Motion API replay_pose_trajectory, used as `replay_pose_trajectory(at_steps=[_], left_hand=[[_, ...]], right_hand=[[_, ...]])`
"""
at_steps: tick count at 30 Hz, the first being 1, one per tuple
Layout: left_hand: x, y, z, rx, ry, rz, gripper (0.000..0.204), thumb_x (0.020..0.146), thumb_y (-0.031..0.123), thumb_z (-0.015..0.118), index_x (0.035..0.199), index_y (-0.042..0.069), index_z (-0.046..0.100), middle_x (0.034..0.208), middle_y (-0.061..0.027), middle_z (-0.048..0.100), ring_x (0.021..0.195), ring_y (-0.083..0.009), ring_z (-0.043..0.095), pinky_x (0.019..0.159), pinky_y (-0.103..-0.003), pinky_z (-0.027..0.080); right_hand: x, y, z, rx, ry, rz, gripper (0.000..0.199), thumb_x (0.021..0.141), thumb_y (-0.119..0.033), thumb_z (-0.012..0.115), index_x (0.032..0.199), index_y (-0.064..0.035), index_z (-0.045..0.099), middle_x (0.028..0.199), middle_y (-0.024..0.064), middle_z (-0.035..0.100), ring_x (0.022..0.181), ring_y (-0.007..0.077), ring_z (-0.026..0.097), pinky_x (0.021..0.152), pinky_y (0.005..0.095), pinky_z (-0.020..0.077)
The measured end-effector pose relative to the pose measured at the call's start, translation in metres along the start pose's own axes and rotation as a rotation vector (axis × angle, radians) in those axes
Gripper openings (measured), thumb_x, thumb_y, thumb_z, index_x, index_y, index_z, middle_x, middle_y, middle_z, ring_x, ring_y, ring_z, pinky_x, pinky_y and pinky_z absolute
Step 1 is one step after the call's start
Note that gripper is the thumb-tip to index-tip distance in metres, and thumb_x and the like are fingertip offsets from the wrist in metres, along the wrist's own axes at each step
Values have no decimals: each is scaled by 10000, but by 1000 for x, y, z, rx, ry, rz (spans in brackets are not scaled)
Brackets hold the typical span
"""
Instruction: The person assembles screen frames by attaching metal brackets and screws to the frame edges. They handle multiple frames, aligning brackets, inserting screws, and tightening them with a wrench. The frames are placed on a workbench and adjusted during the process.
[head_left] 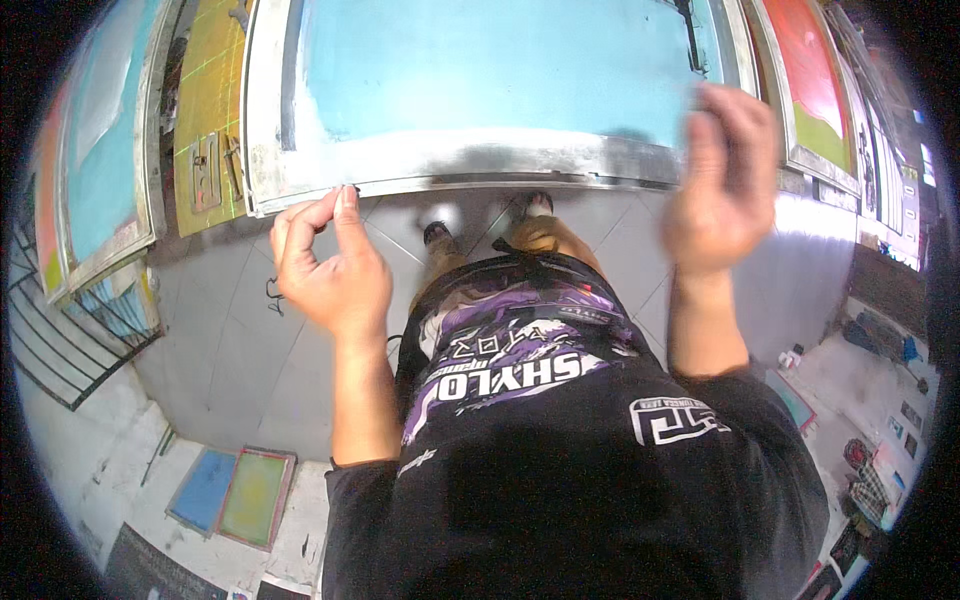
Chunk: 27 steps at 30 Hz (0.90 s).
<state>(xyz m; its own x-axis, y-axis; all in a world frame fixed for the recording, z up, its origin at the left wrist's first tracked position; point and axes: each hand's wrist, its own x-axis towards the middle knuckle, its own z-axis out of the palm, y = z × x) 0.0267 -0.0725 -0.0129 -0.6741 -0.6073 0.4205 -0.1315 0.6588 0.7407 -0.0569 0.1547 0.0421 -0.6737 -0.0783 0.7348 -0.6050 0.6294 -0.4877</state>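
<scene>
Seemingly, the blue framed screen (500,75), top centre, is being handled, left hand (335,265) pinched narrow by its lower edge, right hand (722,195) too blurred to tell, the next move calling for steadiness.

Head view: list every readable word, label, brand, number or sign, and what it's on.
Black shirt: large white lettering over purple print; wording not copied here.
Same shirt: blocky white emblem; not copied either.
Small dark rectangles, right edge: too small to tell.
Blue panel: no legible text.
</scene>
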Motion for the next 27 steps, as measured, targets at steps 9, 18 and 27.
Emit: replay_pose_trajectory(at_steps=[9, 18, 27], left_hand=[[-5, 6, 15, 102, 169, -111, 63, 751, 40, 670, 730, -14, 644, 753, -61, 613, 696, -134, 557, 684, -263, 448], [-9, 12, 23, 135, 233, -207, 67, 755, 58, 660, 747, -9, 657, 740, -42, 614, 680, -123, 548, 678, -261, 445], [-11, 15, 24, 255, 221, -121, 53, 743, 47, 660, 739, -5, 654, 742, -58, 619, 692, -136, 563, 675, -265, 448]], right_hand=[[-29, 164, -120, 9, -184, 349, 154, 857, -86, 580, 954, 23, 631, 967, 103, 618, 930, 179, 569, 850, 297, 425], [-31, 168, -94, 184, -170, 201, 103, 843, -4, 555, 930, 38, 589, 893, 109, 569, 830, 176, 547, 749, 268, 438], [-33, 173, -94, 238, -174, 213, 107, 834, 10, 556, 931, 40, 590, 896, 113, 567, 842, 186, 554, 767, 273, 440]])
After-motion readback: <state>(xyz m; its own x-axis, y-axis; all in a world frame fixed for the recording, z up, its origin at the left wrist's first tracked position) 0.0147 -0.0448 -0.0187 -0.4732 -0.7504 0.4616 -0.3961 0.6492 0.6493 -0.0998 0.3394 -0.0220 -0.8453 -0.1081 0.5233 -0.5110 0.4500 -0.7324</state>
